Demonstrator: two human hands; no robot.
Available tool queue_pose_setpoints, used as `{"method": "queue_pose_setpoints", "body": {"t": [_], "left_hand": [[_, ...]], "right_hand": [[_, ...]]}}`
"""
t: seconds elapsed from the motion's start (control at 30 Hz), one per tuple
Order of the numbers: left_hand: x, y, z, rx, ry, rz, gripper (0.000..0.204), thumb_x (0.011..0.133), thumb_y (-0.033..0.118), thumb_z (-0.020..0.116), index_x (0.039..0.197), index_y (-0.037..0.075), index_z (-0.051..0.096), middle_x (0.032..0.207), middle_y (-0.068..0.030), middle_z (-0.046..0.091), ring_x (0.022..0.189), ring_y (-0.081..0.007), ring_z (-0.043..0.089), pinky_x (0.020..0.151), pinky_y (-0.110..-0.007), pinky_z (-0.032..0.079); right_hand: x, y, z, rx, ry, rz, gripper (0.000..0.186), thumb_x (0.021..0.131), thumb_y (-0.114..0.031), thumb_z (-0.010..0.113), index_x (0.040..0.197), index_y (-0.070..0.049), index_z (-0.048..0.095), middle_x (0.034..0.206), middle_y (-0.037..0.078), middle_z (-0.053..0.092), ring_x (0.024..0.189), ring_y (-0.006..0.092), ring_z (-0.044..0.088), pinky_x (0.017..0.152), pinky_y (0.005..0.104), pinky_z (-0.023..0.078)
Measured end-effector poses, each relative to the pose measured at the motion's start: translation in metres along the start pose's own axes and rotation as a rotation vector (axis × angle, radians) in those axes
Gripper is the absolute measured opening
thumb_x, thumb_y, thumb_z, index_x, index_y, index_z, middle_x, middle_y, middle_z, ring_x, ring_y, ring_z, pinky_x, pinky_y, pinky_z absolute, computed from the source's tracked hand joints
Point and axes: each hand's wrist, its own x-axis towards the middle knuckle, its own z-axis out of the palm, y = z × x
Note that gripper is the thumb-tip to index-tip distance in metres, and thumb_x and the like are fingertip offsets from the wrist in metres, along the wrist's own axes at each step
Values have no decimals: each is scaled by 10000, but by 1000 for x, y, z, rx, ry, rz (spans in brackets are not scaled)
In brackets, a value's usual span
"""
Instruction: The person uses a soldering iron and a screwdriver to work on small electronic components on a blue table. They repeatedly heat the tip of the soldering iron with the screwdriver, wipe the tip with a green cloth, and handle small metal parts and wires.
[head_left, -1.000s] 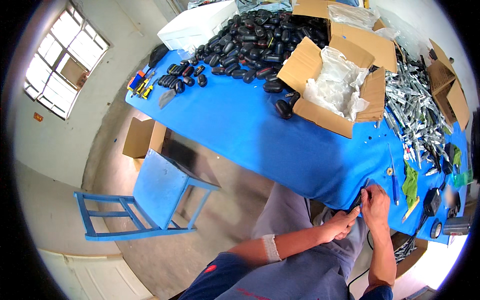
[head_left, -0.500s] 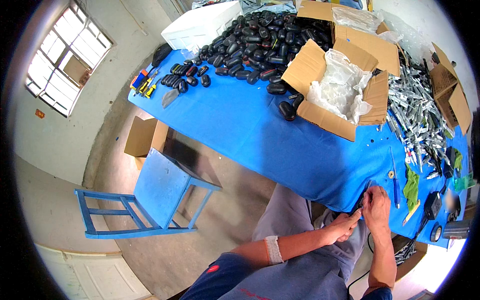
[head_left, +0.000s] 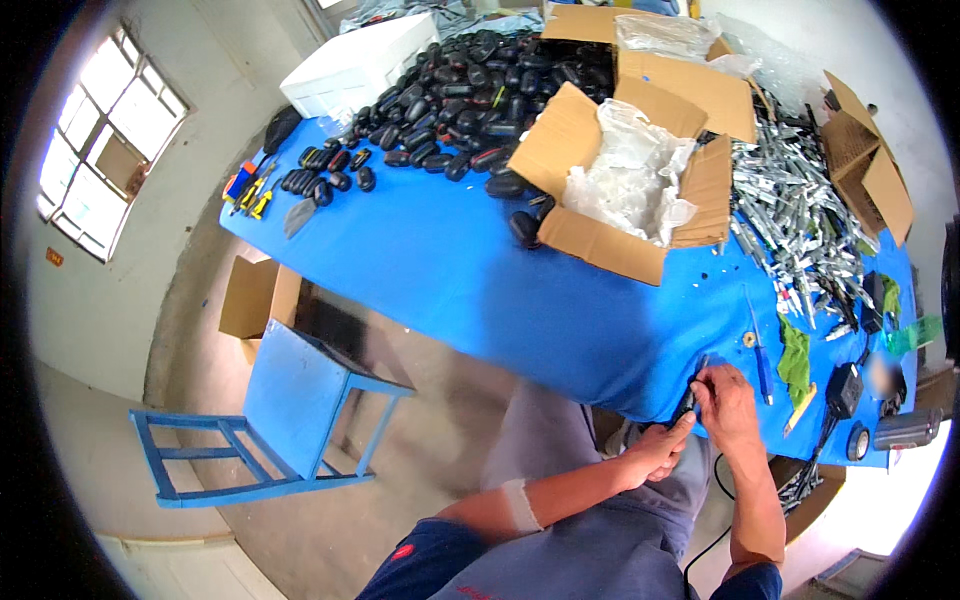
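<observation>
Your left hand [head_left: 655,455] is closed around the lower end of a slim dark piece [head_left: 687,402], while your right hand [head_left: 728,403] has its fingers bent in narrow against the upper part; whether they pinch it, I cannot tell. The piece sits at the near edge of the blue-covered table [head_left: 420,235], toward the right end, its long axis slanting from your left hand up and slightly right, the upper end pointing in over the cloth. Your forearms reach it from beyond that edge. Open room runs left along the near edge, a bare band of cloth widening toward the table's middle. To your right it is tighter: a blue-handled screwdriver [head_left: 763,372] lies near your right hand, then a green rag [head_left: 794,357], a black adapter [head_left: 845,390] and, close to the near edge, a roll of tape [head_left: 858,441]. Farther in, an open cardboard box [head_left: 605,250] blocks the way to the far edge, with a heap of silvery parts [head_left: 805,215] at its right and a big pile of black cases [head_left: 465,95] at its left. A blue chair [head_left: 297,400] stands on the floor off the near edge, well left of you.
</observation>
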Motion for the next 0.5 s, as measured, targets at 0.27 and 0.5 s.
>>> {"method": "queue_pose_setpoints", "body": {"t": [0.27, 0.5], "left_hand": [[-8, 6, 1, 1, -24, 33, 531, 873, 628, 460, 638, 168, 335, 483, 58, 274, 363, -66, 244, 345, -239, 184], [-12, 8, 2, 9, -31, 16, 511, 882, 609, 461, 664, 158, 361, 501, 58, 282, 387, -65, 266, 368, -232, 211]], "right_hand": [[1, 9, 3, -4, 38, -4, 93, 755, -21, 659, 811, 1, 588, 753, 167, 585, 726, 355, 576, 631, 408, 454], [1, 14, -1, 9, -54, -81, 92, 796, -41, 618, 857, -10, 557, 801, 166, 573, 747, 369, 563, 653, 432, 452]]}}
